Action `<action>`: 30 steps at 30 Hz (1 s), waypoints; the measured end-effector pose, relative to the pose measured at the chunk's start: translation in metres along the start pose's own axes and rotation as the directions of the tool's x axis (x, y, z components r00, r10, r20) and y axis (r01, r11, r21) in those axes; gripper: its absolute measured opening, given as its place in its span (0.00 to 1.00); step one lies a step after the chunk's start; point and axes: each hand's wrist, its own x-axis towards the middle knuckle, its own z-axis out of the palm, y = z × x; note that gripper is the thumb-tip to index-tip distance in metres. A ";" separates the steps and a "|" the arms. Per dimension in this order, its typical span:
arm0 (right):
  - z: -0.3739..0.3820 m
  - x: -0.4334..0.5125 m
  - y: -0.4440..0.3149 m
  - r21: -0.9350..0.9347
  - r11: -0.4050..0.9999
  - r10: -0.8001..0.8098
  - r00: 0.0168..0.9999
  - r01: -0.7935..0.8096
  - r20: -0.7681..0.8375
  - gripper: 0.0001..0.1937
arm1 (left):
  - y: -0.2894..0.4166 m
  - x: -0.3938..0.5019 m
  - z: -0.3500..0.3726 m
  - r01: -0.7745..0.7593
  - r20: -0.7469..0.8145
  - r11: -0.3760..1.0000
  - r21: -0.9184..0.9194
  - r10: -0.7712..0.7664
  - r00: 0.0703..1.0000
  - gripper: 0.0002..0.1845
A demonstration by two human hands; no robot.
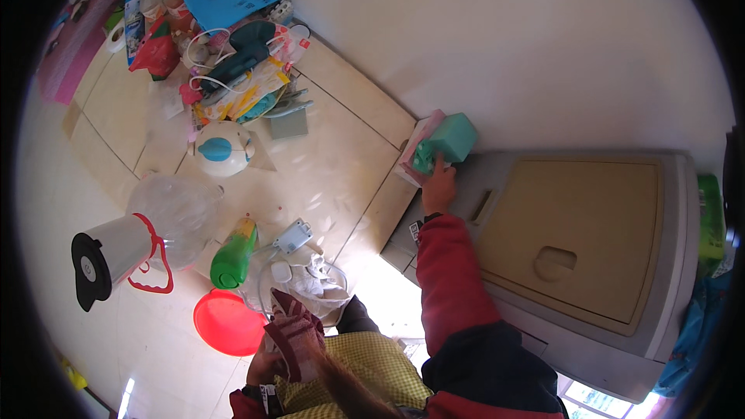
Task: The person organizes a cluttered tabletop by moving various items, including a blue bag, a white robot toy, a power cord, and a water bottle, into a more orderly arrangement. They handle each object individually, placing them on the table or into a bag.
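A maroon and pink checked cloth hangs bunched in my left hand, low in front of the yellow checked apron. My right hand reaches out to the wall corner, with a finger extended against a turquoise box. Beside that box are a crumpled green packet and a pink-and-white box, close to my fingers. Whether the right fingers grip anything is hidden from this angle. These items stand at the edge of a grey appliance with a beige lid.
Left of me are a red basin, a green bottle, a clear jug and a pitcher with a black lid. Further off, a white round container stands near a heap with a dark hair dryer. A wall bounds the right.
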 end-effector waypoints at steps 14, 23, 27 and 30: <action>0.003 -0.005 0.016 0.181 0.969 -0.143 0.979 0.169 -0.147 0.26 | 0.022 -0.011 0.035 0.066 -0.117 0.989 0.130 -0.051 0.992 0.40; 0.013 -0.013 -0.029 0.300 0.914 -0.227 0.957 0.273 -0.178 0.22 | 0.048 -0.016 0.078 0.073 -0.180 0.972 0.223 -0.032 0.983 0.40; 0.053 -0.034 -0.112 0.576 0.787 -0.288 0.957 0.223 0.022 0.28 | 0.057 -0.017 0.087 0.091 -0.156 0.975 0.203 -0.060 0.986 0.40; 0.070 -0.037 -0.194 0.487 0.804 -0.405 0.914 0.343 0.025 0.42 | 0.052 -0.013 0.081 0.055 -0.122 0.967 0.247 -0.026 0.992 0.39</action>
